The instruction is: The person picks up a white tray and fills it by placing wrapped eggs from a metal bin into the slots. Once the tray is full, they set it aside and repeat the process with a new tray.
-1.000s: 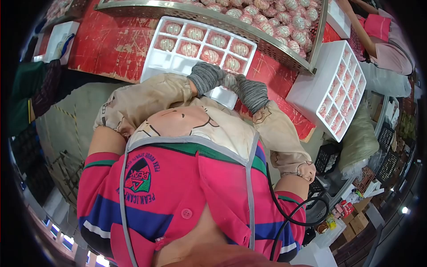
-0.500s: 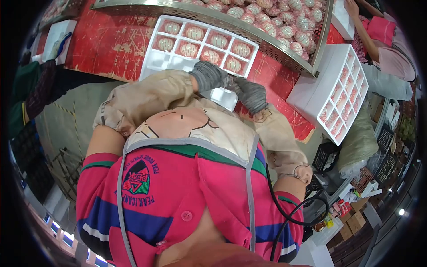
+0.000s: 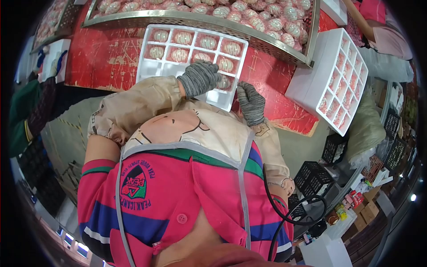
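Observation:
A white compartment tray (image 3: 141,66) lies on the red table before me. Its two far rows hold round pale-striped balls (image 3: 183,38) in clear and reddish wrapping. Another wrapped ball (image 3: 224,82) sits in the right column of the third row. My left hand (image 3: 199,79), in a grey knit glove, reaches over the tray with its fingers stretched towards that ball; its fingertips are at the ball's left side. Just off the tray's right edge, my right hand (image 3: 251,102), gloved alike, has its fingers bent together. I see nothing in it. My left hand hides part of the nearer cells.
A metal-rimmed bin (image 3: 200,18) full of wrapped balls stands behind the tray. To the right, a filled white tray (image 3: 324,84) leans tilted on white boxes. Another person's arm (image 3: 361,22) shows top right, a gloved co-worker (image 3: 44,84) at left. Black crates (image 3: 313,178) stand lower right.
My hands were together over the tray's near right part; now they are apart. A wrapped ball shows in the third row's right cell. The view has shifted slightly.

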`<action>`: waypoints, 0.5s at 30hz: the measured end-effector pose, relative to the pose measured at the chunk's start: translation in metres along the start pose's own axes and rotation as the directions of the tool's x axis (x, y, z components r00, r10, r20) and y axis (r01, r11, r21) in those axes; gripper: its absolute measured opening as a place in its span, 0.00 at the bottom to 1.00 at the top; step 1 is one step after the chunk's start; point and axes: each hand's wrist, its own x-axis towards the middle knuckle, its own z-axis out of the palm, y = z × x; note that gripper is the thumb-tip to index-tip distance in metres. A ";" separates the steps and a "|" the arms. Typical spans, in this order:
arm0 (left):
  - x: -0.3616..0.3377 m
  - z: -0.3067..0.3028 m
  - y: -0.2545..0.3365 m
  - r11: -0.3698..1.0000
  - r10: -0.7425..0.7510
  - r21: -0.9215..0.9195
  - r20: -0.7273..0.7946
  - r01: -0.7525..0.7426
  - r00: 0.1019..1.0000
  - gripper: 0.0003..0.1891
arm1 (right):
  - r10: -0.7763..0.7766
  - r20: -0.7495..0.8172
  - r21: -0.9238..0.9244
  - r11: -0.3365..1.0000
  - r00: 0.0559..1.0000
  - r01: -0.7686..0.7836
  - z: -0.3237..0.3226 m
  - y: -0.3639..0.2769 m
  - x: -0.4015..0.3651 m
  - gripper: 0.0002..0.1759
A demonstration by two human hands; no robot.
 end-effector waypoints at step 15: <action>0.062 -0.012 0.012 0.888 0.133 0.270 0.624 -0.372 0.770 0.10 | 0.042 0.037 0.016 0.999 0.998 -0.042 0.005 0.017 -0.011 0.11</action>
